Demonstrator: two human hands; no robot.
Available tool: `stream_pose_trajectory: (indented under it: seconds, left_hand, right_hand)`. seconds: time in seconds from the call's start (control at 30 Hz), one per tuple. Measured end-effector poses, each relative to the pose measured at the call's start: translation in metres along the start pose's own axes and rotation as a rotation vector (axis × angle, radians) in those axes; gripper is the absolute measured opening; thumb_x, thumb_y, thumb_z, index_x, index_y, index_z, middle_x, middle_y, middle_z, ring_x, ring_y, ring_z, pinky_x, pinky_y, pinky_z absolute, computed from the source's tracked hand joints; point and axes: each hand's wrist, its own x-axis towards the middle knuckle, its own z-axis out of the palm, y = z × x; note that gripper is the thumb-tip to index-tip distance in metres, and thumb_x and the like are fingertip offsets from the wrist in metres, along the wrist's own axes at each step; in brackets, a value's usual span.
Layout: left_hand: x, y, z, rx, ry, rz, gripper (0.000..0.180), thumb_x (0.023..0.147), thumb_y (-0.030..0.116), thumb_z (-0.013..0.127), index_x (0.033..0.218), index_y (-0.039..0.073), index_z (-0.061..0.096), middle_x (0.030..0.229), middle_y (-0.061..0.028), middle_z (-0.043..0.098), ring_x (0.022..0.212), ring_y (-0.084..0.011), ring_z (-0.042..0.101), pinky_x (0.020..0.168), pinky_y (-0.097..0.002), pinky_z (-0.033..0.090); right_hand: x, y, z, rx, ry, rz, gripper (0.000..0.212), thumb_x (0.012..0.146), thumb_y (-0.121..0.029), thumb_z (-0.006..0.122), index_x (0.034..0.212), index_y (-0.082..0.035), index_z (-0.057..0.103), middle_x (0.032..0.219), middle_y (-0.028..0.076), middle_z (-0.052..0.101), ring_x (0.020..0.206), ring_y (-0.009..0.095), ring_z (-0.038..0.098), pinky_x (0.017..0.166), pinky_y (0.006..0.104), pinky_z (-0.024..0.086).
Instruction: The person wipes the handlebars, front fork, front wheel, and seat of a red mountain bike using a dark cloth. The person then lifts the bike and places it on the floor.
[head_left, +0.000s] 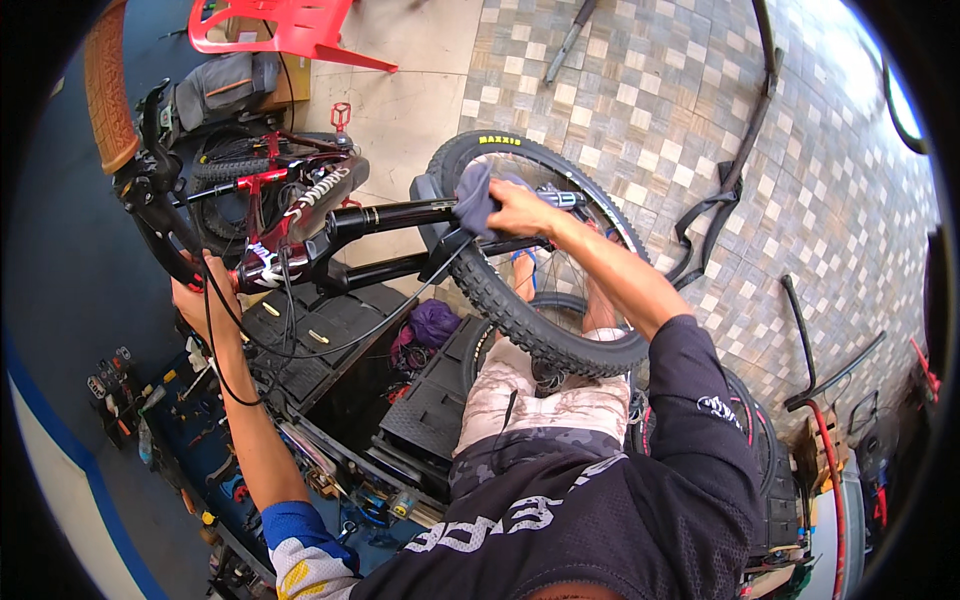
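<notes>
A mountain bike with a dark red frame (pixel 262 225) is in front of me, its black suspension fork (pixel 395 217) stretching left to right. At the fork's right end is the front wheel's knobby tyre (pixel 500 320). My right hand (pixel 520 210) is closed on a grey-purple cloth (pixel 474 200), which is pressed around the upper fork leg beside the tyre. At the left, my left hand (pixel 203 292) is wrapped around the black handlebar (pixel 165 228) near the stem; cables cross in front and some fingers are hidden. A brown grip (pixel 108 95) covers the handlebar's far end.
Black storage cases (pixel 335 325) stand below the fork, with a purple cloth (pixel 435 323) beside them. Many hand tools (pixel 210 425) fill the lower left. A red plastic chair (pixel 285 30) is at the far left; a black strap (pixel 700 215) hangs over the tiled floor's right side.
</notes>
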Motion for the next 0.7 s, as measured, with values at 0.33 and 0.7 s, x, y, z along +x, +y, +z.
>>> stream_pose_trajectory:
  seconds: [0.33, 0.7]
  left_hand:
    - [-0.007, 0.017, 0.0, -0.16, -0.059, -0.211, 0.022, 0.094, 0.017, 0.069, 0.103, 0.001, 0.056, 0.067, -0.001, 0.054, 0.052, -0.0078, 0.054, 0.047, -0.0258, 0.041]
    - [-0.015, -0.002, -0.004, -0.043, 0.002, -0.098, 0.023, 0.092, 0.016, 0.069, 0.104, 0.0, 0.057, 0.071, -0.0028, 0.057, 0.054, -0.0095, 0.056, 0.049, -0.027, 0.042]
  right_hand:
    - [0.029, -0.13, 0.001, -0.549, -0.359, 0.166, 0.104, 0.063, -0.061, 0.088, 0.126, 0.014, 0.053, 0.123, 0.028, 0.065, 0.117, 0.043, 0.063, 0.096, 0.047, 0.053]
    - [0.003, -0.007, -0.085, -0.503, -0.139, 0.121, 0.046, 0.075, -0.001, 0.065, 0.119, -0.013, 0.072, 0.107, 0.02, 0.073, 0.099, 0.039, 0.071, 0.086, 0.0464, 0.056]
